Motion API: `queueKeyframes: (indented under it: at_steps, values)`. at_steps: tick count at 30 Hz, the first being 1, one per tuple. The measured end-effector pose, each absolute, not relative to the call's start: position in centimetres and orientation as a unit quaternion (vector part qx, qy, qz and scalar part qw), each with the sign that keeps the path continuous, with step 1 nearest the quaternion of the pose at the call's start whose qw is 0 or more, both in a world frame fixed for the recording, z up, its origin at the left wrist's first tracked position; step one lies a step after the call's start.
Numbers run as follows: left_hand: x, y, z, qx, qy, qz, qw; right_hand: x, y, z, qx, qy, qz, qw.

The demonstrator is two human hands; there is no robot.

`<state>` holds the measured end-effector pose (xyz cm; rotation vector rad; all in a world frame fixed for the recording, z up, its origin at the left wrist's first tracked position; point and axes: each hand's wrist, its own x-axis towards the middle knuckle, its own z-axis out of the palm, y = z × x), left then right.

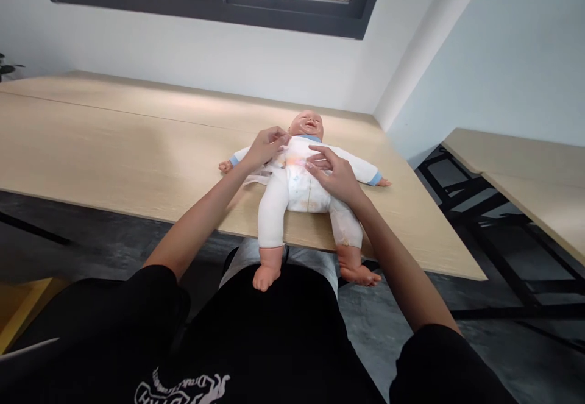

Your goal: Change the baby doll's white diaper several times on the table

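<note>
Pinching the white bodysuit [297, 194] of the baby doll [307, 125] near the collar with my left hand [267, 147], I steady the chest with my open right hand [331, 173].

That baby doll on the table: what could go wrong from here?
The baby doll lies with its lower legs past the table edge, so a strong tug might slide it off. The loose white tie beside the left hand could get caught beneath the doll, perhaps while the right hand presses its front.
</note>
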<state>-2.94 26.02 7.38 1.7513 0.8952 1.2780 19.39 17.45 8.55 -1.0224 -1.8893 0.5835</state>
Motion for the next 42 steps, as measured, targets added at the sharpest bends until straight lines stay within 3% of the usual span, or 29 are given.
queueKeyframes:
  at_steps: [8, 11, 15, 23, 42]
  values:
    - [-8.8, 23.5, 8.3, 0.766, 0.372, 0.266, 0.452, 19.3, 18.0, 7.9, -0.41, -0.718, 0.279, 0.488]
    - [-8.7, 23.4, 8.0, 0.799, 0.376, 0.206, 0.422, 19.2, 18.0, 7.8, -0.399, -0.711, 0.293, 0.5]
    - [-8.1, 23.7, 7.1, 0.825, 0.408, 0.201, 0.334, 19.2, 18.0, 7.8, -0.39, -0.709, 0.304, 0.503]
    - [-9.0, 23.5, 7.7, 0.83, 0.45, 0.175, 0.278, 20.4, 19.0, 8.4, -0.4, -0.673, 0.263, 0.564]
    - [-10.3, 23.7, 7.8, 0.845, 0.394, 0.132, 0.337, 20.5, 20.2, 6.8, -0.449, -0.621, 0.288, 0.574]
